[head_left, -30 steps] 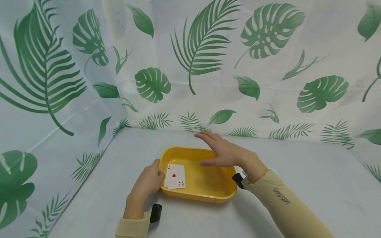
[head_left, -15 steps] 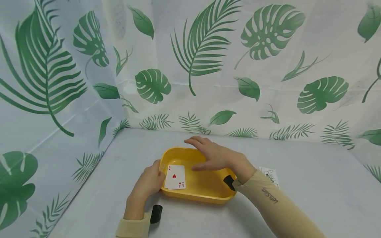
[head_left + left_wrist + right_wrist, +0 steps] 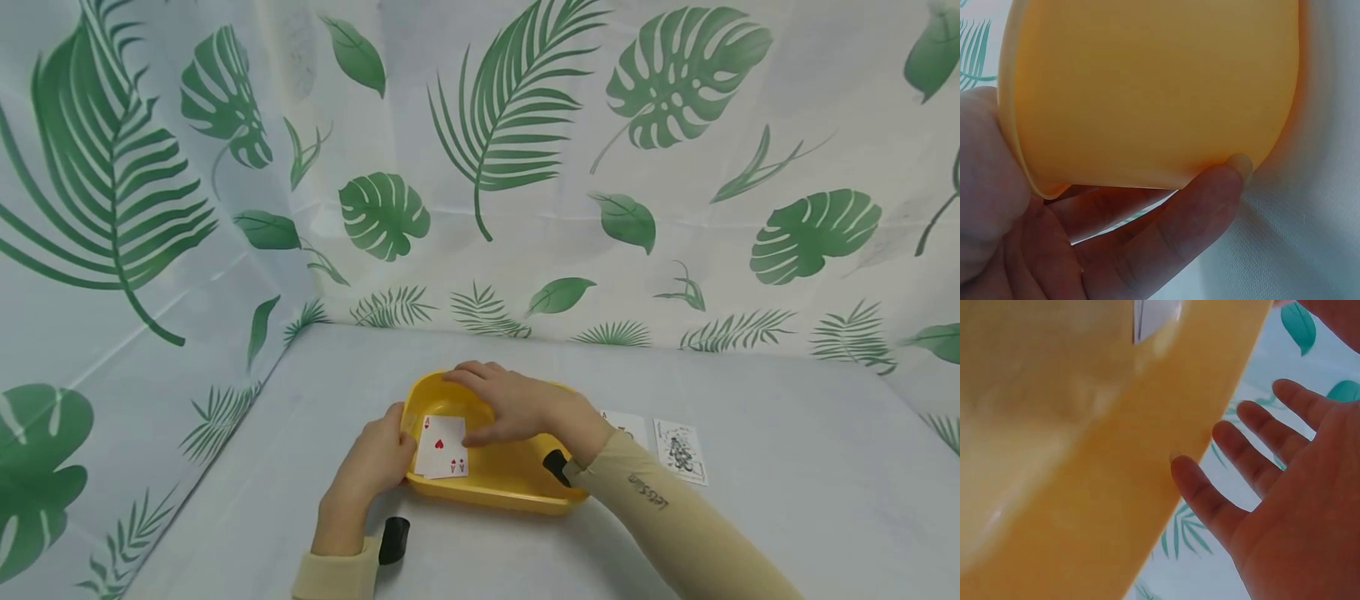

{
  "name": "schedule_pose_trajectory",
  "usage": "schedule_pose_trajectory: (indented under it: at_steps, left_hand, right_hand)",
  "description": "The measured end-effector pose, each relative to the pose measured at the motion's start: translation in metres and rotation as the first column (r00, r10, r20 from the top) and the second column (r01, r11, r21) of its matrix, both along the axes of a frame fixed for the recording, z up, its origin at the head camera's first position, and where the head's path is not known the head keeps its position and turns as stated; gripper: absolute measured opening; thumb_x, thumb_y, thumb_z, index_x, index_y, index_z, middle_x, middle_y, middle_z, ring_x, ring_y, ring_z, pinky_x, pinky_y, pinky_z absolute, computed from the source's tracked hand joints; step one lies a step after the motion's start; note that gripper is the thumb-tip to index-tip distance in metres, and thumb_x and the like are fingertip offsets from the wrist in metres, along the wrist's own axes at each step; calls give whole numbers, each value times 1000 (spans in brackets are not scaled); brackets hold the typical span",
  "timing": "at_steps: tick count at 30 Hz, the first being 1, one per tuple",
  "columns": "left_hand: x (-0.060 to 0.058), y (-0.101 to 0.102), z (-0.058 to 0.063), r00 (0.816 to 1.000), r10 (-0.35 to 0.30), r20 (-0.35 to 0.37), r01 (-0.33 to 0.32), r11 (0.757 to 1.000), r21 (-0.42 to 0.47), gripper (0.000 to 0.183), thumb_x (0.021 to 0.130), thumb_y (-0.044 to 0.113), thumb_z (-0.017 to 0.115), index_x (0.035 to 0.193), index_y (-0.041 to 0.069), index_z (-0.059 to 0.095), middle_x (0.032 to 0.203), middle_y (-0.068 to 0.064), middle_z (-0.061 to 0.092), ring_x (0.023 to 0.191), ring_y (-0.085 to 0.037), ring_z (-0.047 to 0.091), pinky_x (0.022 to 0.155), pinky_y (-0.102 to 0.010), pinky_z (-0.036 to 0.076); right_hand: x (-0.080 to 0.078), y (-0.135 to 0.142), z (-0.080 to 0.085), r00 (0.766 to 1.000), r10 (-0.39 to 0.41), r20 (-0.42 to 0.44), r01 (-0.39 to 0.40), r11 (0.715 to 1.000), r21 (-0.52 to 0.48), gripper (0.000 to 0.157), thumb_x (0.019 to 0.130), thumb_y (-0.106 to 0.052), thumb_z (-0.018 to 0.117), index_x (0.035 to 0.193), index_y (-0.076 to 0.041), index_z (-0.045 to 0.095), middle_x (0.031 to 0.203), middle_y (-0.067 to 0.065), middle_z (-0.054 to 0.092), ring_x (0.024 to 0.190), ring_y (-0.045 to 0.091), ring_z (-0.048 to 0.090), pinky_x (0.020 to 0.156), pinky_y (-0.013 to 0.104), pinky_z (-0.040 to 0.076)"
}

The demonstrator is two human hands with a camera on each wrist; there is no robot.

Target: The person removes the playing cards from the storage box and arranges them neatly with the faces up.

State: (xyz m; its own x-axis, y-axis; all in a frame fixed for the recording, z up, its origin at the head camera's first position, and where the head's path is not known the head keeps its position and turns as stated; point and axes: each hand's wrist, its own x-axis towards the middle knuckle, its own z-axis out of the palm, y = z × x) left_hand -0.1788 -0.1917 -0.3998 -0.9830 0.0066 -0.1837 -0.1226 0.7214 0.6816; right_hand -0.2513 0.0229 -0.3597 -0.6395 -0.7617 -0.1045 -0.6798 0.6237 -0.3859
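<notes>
A yellow plastic tray (image 3: 487, 492) stands on the table, and my left hand (image 3: 377, 450) grips its left end. In the left wrist view, the fingers (image 3: 1204, 200) curl under the tray's outer wall (image 3: 1147, 94). Inside the tray at the left lie overlapping playing cards (image 3: 441, 450), an ace of hearts on top. My right hand (image 3: 517, 407) hovers over the tray, thumb close to the cards' right edge. The right wrist view shows its fingers (image 3: 1254, 456) spread and holding nothing, near the tray's far rim.
Right of the tray, a joker card (image 3: 680, 450) lies on the white tabletop (image 3: 795, 483). Beside it another card (image 3: 626, 423) is partly covered by my right sleeve (image 3: 660, 512). A leaf-patterned curtain (image 3: 525, 167) hangs behind and at the left.
My right hand has moved left and down across the tray towards the cards. Its arm now uncovers the joker and part of the card beside it. My left hand keeps its grip.
</notes>
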Motion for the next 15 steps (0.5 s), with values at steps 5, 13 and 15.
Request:
schedule_pose_trajectory:
  at_steps: [5,13,15]
  left_hand:
    - [0,0,1,1000,3,1,-3,1000,-1,55,98,6,49,150,-6,35,93,-11,59,63,-19,53,58,-29,48]
    - [1,1,2,1000,2,5,-2,1000,-8,55,99,6,50,150,-6,35,93,-11,59,63,-19,53,58,-29,48]
    - [1,1,2,1000,0,3,0,1000,-14,55,99,6,50,150,-6,35,94,-12,59,63,-19,53,58,-29,48]
  right_hand:
    - [1,-7,-3,1000,21,6,-21,1000,23,81,89,-37,77,156,-18,35,156,2,36,140,23,36,113,43,33]
    - [0,-18,-18,1000,9,26,-12,993,114,80,87,-39,78,155,-21,39,154,-1,39,141,20,36,113,39,32]
    - [0,-19,-21,999,5,34,-9,992,125,81,86,-41,79,154,-22,40,153,-1,40,140,20,37,113,40,33]
